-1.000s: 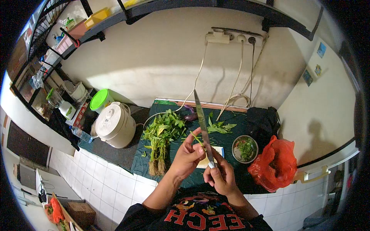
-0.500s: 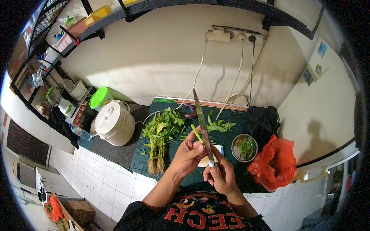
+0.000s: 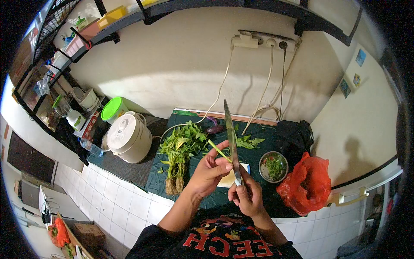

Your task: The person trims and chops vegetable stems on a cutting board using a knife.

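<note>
In my left hand (image 3: pixel 211 173) a short pale green stalk (image 3: pixel 217 150) is pinched, its free end slanting up and left. My right hand (image 3: pixel 246 196) grips a knife (image 3: pixel 231 140) by its light handle, the long blade pointing up and away from me. The blade crosses the lower end of the stalk by my left fingertips; whether it is cutting in, I cannot tell. Below both hands lies a cutting board (image 3: pixel 226 180), partly covered by them. Left of them rests a bunch of leafy greens with roots (image 3: pixel 183 144). A metal bowl (image 3: pixel 261 172) of chopped greens stands at the right.
A red plastic bag (image 3: pixel 306 183) sits at the table's right edge, near a black bag (image 3: pixel 295 134). Behind the knife are loose leaves (image 3: pixel 250 141) and an eggplant (image 3: pixel 215 129). A white rice cooker (image 3: pixel 128 137) stands at the left. Power cords hang along the wall.
The knife has swung slightly to the right and stands more upright. The stalk in my left hand has tilted further left. Both hands keep their hold.
</note>
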Demonstrator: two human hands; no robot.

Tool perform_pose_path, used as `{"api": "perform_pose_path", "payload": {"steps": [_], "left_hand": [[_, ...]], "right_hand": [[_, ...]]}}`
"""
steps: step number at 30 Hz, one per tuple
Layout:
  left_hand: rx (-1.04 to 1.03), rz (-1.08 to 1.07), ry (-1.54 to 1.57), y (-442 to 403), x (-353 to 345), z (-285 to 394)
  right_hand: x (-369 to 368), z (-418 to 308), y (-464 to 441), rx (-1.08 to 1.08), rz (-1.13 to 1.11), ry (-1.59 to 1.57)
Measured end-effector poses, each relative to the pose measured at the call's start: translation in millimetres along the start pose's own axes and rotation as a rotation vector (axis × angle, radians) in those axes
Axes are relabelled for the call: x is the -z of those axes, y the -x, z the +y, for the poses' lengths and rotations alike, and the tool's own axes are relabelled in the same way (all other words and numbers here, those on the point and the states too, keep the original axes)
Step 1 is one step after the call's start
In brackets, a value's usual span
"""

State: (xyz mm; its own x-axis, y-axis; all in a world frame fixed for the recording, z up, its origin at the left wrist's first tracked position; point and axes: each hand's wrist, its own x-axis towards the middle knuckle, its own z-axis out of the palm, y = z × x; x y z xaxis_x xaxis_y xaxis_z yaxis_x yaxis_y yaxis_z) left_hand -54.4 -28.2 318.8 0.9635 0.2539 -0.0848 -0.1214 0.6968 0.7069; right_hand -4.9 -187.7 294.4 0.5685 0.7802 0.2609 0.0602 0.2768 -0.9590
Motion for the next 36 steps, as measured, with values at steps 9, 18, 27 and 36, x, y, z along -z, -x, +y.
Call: {"api": "perform_pose_path", "payload": {"steps": [9, 18, 27, 36], "left_hand": [[-0.125, 0.052, -0.291, 2.4, 5.7, 5.3], [-0.122, 0.076, -0.286, -0.8, 13.4, 7.3], [-0.087, 0.04, -0.272, -3.5, 5.5, 10.7], [-0.119, -0.03, -0.336, -8.1, 5.5, 14.6]], "right_hand": [[-2.1, 3.3, 1.5, -0.048, 0.034, -0.115], [-2.5, -0.4, 1.8, -0.041, 0.012, -0.107], [-1.6, 1.2, -1.2, 0.008, 0.044, -0.028], [1.9, 5.6, -4.5, 0.005, 0.018, -0.033]]}}
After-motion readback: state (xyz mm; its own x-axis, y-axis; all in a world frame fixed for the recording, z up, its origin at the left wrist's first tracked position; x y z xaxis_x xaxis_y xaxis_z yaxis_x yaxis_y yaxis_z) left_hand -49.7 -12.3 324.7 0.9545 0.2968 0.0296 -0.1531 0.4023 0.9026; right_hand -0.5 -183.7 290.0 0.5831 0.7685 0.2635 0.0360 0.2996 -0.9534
